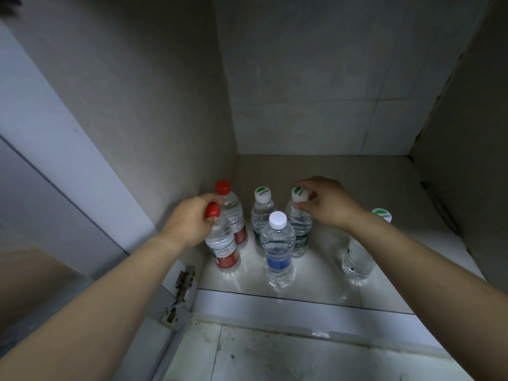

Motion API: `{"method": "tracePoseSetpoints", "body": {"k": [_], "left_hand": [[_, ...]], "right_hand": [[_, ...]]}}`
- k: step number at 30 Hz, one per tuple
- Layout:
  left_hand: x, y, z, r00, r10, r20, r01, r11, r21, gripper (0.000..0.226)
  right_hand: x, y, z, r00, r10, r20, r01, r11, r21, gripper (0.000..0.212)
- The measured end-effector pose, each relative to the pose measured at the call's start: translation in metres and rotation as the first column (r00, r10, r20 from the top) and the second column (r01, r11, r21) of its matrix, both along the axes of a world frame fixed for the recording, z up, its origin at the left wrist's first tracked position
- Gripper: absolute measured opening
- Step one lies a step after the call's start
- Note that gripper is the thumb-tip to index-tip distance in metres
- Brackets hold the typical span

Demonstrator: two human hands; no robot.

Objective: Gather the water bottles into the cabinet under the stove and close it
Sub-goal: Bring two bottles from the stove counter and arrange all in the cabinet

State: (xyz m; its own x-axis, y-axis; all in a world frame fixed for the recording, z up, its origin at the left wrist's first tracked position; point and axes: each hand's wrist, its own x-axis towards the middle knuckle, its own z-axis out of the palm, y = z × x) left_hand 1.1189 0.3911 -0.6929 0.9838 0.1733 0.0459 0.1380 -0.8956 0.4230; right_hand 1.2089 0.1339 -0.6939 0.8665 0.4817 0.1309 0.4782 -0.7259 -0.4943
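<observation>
Six upright water bottles (277, 248), one per hands (189, 221).

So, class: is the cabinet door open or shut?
Open: the cabinet door swings left, its hinge exposed, bottles visible on the cabinet floor.

**Clear plastic on glossy tile**

You see bottles (277, 251) of clear, ribbed, shiny plastic with smooth matt caps (278, 220) and glossy film labels (278, 262). The cabinet floor (316, 273) is glossy tile; its walls (170, 111) look matt and chalky. The hinge (182, 284) is dull, worn metal.
</observation>
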Motion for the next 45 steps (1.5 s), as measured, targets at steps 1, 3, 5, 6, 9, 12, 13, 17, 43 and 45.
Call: {"method": "tracePoseSetpoints", "body": {"k": [1,3,5,6,9,12,13,17,43,45], "left_hand": [[0.001,0.002,0.001,0.999,-0.016,-0.029,0.016,1.000,0.023,0.035],[0.004,0.004,0.005,0.996,-0.036,-0.083,0.041,0.997,0.058,0.035],[0.007,0.003,0.008,0.993,-0.041,-0.108,0.048,0.997,0.060,0.037],[0.009,0.002,0.009,0.994,-0.041,-0.104,0.048,0.997,0.062,0.038],[0.017,-0.002,0.012,0.999,-0.053,-0.013,0.054,0.992,0.115,0.039],[0.027,-0.004,0.015,0.995,-0.051,0.091,0.035,0.986,0.164,0.043],[0.031,-0.004,0.015,0.995,-0.042,0.093,0.027,0.987,0.159,0.045],[0.044,-0.001,0.006,0.999,0.013,0.041,-0.016,0.996,0.088,0.045],[0.045,-0.007,-0.020,0.978,0.114,0.172,-0.083,0.980,-0.182,0.035],[0.043,-0.008,-0.013,0.976,0.086,0.199,-0.054,0.986,-0.161,0.036]], "right_hand": [[-0.002,-0.002,0.001,1.000,0.010,0.007,-0.010,1.000,0.009,0.043],[-0.005,-0.004,0.003,0.999,0.029,0.036,-0.030,0.999,0.016,0.040],[-0.011,-0.006,0.006,0.995,0.035,0.090,-0.036,0.999,0.005,0.037],[-0.015,-0.005,0.006,0.992,0.034,0.121,-0.037,0.999,0.021,0.034],[-0.034,0.001,0.005,0.989,0.070,0.129,-0.079,0.995,0.066,0.031],[-0.050,0.009,-0.001,0.993,0.117,0.020,-0.118,0.992,0.037,0.036],[-0.052,0.011,-0.002,0.993,0.116,-0.012,-0.115,0.993,0.041,0.037],[-0.053,0.017,-0.007,0.996,0.073,-0.056,-0.066,0.992,0.104,0.036],[-0.046,0.027,-0.010,0.994,0.102,0.048,-0.109,0.980,0.168,0.049],[-0.034,0.014,-0.001,0.994,0.046,0.101,-0.068,0.972,0.223,0.048]]}}
